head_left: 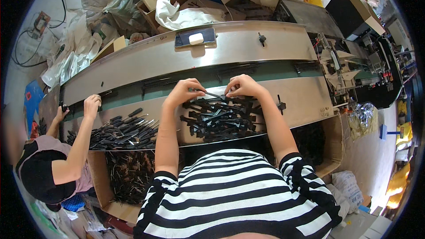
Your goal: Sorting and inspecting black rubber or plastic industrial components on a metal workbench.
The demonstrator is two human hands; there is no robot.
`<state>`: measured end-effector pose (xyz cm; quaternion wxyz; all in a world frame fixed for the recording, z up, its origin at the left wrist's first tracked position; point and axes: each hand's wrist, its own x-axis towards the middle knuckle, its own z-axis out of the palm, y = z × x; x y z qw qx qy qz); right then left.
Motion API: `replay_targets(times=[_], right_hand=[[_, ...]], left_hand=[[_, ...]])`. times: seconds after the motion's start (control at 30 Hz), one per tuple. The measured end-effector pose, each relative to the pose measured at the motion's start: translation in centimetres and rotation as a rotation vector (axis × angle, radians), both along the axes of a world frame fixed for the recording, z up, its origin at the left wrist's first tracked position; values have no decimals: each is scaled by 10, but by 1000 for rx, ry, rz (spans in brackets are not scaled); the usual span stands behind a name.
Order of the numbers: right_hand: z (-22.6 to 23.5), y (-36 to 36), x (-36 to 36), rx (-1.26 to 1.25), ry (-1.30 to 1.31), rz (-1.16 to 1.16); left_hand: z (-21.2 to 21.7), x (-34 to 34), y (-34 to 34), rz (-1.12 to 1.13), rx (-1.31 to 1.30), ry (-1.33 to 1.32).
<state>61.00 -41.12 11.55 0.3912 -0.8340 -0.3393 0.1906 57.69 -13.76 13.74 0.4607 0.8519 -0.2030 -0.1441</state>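
My left hand [183, 92] and my right hand [242, 86] are both closed on one thin black tool piece [213, 94], held between them just above a heap of black plastic parts [219, 119]. The heap lies on the near steel ledge of a conveyor machine [305, 97]. Behind my hands runs the dark green belt [177, 89], carrying a few black pieces. My striped shirt fills the bottom of the view.
A co-worker at the left reaches to the belt with a hand [92, 104], beside a pile of small black-handled screwdrivers [124, 129]. A cardboard box [128, 175] of more tools sits below. A phone [195, 38] lies on the far steel cover. Boxes and bags crowd behind.
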Motion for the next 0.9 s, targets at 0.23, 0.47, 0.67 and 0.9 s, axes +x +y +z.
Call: replay_targets(times=[0.23, 0.47, 0.67, 0.9], right_hand=[[-3, -1, 1, 14, -16, 4], [-5, 0, 0, 18, -29, -5], [-7, 0, 1, -3, -31, -6], [-11, -1, 4, 47, -20, -38]], left_hand=[[-24, 6, 44, 491, 456, -435], [-29, 5, 46, 587, 641, -405], [-26, 5, 32, 590, 555, -452], [-13, 3, 18, 156, 183, -162]])
